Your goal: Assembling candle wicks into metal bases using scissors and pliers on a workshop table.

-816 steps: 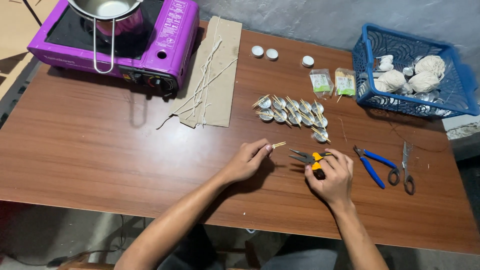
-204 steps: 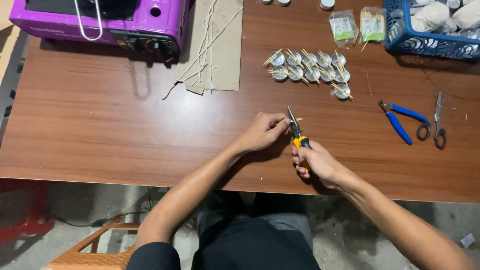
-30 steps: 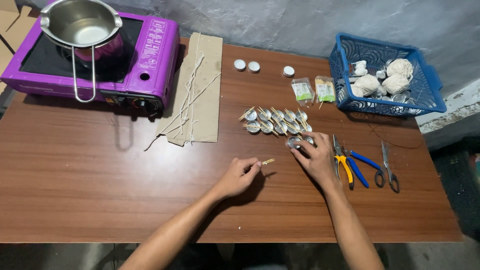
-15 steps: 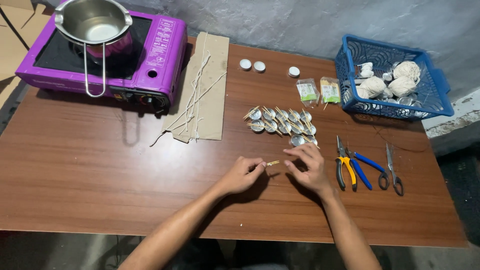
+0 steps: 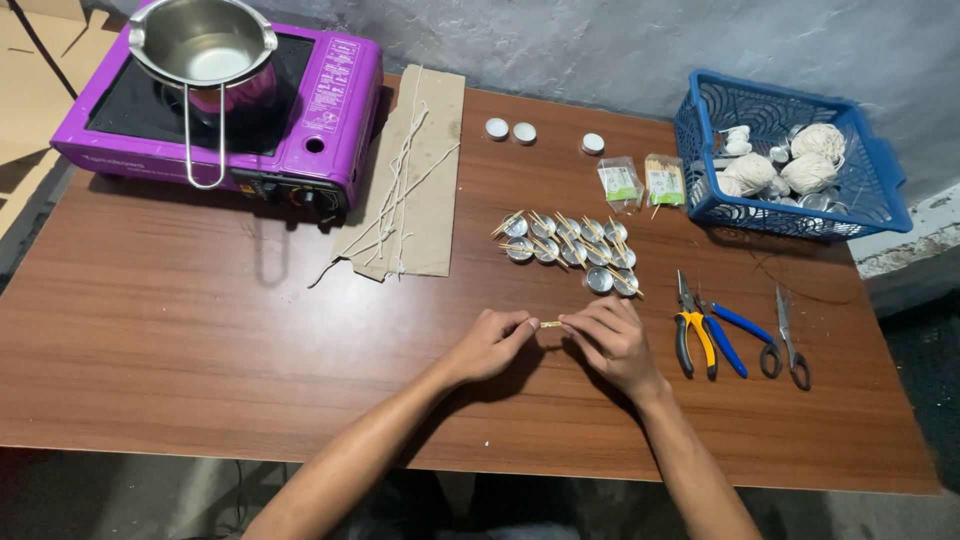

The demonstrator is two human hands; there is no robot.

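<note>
- Head view: both hands low centre on the brown wood-grain surface (image 5: 200,330), meeting over a small pale yellow stick piece (image 5: 551,324).
- Left hand (image 5: 487,345): grip pinching the left end of the stick piece between thumb and forefinger, other fingers curled, heel of hand on the surface.
- Right hand (image 5: 612,340): fingertips pressed together on the right end of the same piece; fingers cover most of it, so the exact hold is hard to read.
- Stick piece sits just above the surface, between the two hands, near the front edge.
- Just behind the hands: cluster of small round silver metal cups (image 5: 568,250) with thin sticks laid across them, in two rough rows.
- Right of the right hand: yellow-handled pliers (image 5: 692,330), blue-handled pliers (image 5: 735,335), grey scissors (image 5: 788,335), side by side, untouched.
- Far right: blue plastic basket (image 5: 700,170) with white string balls.
- Two small clear packets (image 5: 643,182) just left of the basket.
- Far left: purple portable gas stove (image 5: 330,110) carrying a steel saucepan (image 5: 205,40).
- Tan cardboard sheet (image 5: 435,200) with white wick strings next to the stove.
</note>
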